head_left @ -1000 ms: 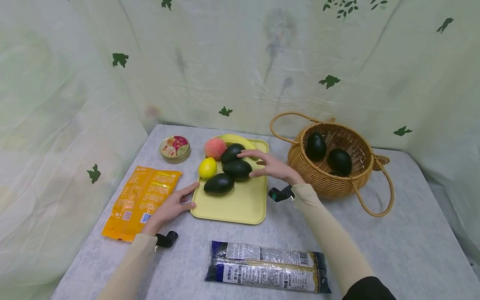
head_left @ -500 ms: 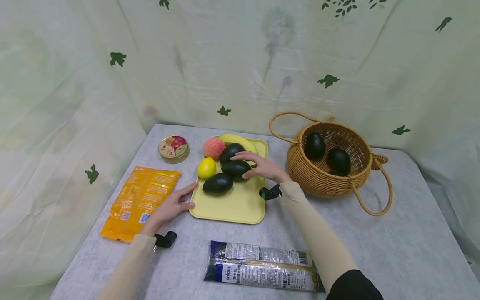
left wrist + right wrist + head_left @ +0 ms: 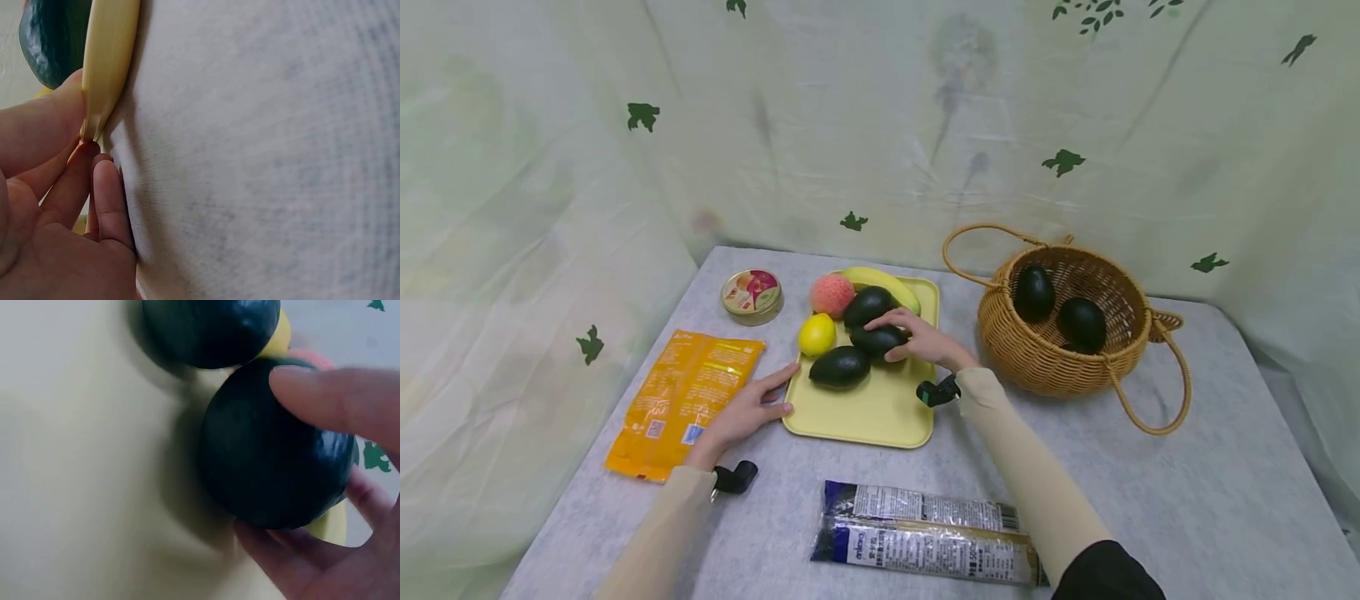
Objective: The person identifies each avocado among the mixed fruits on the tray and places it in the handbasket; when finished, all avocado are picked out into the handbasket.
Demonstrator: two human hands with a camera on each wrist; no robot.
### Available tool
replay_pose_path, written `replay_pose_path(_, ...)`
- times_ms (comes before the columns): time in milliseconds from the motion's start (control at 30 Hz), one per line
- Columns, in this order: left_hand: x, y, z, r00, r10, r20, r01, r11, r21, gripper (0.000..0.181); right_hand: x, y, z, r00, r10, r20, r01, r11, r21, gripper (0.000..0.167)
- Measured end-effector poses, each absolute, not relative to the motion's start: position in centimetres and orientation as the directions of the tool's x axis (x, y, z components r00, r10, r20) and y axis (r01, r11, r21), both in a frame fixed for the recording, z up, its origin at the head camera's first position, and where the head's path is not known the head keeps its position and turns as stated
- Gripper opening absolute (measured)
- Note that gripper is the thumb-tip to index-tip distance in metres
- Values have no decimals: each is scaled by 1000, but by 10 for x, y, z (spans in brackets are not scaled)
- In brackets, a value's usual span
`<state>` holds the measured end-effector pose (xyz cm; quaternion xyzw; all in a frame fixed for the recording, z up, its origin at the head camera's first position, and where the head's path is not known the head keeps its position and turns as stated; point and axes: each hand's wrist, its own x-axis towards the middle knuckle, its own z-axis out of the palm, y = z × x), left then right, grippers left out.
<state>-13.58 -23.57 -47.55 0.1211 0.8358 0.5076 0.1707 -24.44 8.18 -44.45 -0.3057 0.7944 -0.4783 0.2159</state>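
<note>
A yellow tray bears three dark avocados, a lemon, a pinkish-red round fruit and a banana. My right hand grips the middle avocado from the right; in the right wrist view the thumb lies across this avocado and fingers curl round its far side. The front avocado and the back avocado lie beside it. My left hand touches the tray's left edge with fairly straight fingers; in the left wrist view thumb and fingertips meet the tray rim.
To the right stands a wicker basket with two avocados inside and its handles spread. An orange packet and a round tin lie on the left. A long dark-blue packet lies in front.
My right hand has moved left and its fingers have closed round the middle avocado. The left hand stays at the tray's edge.
</note>
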Motion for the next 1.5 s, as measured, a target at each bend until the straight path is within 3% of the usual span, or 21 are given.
replay_pose_path(267,-137,-236,-476,-912,381,-154,39,453,891,63,-240,94,-441,-775,-626,-79,-202,365,-909,46)
replay_pose_path(467,-137,-237,-475,-914,373,-163,28,457,889,63,-237,110,-426,-791,-611,-34,-179,284,-942,47)
replay_pose_path(700,-137,-237,-474,-914,370,-164,31,467,883,64,-228,126,-395,-834,-545,-80,-64,241,-968,49)
replay_pose_path(933,-138,-238,-474,-914,374,-156,41,468,883,63,-217,156,-356,-850,-526,-25,-70,160,-985,52)
replay_pose_path(1233,-140,-237,-477,-916,356,-182,15,485,874,64,-208,217,-324,-905,-425,-12,-94,227,-969,51)
replay_pose_path(1500,-139,-236,-478,-919,352,-179,19,493,870,64,-197,267,-318,-955,-293,-38,-58,313,-948,51)
